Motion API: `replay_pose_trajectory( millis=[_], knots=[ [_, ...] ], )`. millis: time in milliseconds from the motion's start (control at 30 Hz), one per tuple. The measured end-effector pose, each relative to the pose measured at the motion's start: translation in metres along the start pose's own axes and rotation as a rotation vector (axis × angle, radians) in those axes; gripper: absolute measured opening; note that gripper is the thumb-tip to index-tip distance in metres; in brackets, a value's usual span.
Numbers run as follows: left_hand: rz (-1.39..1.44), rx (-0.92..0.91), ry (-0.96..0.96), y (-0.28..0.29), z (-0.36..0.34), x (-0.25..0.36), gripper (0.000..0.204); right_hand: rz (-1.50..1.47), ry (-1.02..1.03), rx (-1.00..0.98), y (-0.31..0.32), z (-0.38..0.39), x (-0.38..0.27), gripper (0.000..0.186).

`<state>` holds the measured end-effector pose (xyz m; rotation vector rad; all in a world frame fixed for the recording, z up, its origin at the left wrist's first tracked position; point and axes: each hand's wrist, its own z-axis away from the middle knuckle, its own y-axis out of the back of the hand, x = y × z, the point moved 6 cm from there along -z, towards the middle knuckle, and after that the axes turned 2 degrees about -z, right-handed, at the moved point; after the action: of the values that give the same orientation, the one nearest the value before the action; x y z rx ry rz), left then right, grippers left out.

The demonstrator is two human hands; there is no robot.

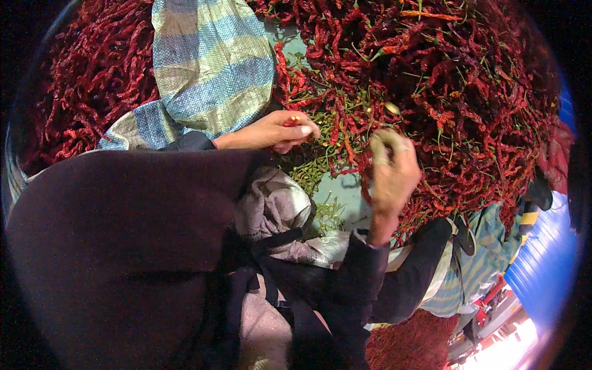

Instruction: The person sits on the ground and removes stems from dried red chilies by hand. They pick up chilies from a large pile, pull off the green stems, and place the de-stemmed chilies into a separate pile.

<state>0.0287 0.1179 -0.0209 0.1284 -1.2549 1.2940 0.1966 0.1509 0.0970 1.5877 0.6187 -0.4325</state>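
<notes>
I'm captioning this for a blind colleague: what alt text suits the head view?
A person's left hand holds small red pieces with yellowish tips; the blurred right hand is at a large heap of wrinkled red chillies. Green stems lie between, with striped woven cloth at upper left.

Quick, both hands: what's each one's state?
Left hand: curled closed, holding red chili pieces.
Right hand: partly curled, blurred; can't tell if it holds anything.
</notes>
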Motion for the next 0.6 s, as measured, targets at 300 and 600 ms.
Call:
replay_pose_trajectory(
  millis=[300,600],
  knots=[
    [-0.398,-0.436,0.014,-0.061,-0.025,0.039,0.031,-1.011,-0.541,-0.085,-0.027,0.027,0.009,0.008],
    [-0.828,-0.504,-0.574,-0.061,-0.005,0.045,0.022,-1.634,-0.865,-0.388,-0.057,0.062,0.024,0.013]
  ],
)
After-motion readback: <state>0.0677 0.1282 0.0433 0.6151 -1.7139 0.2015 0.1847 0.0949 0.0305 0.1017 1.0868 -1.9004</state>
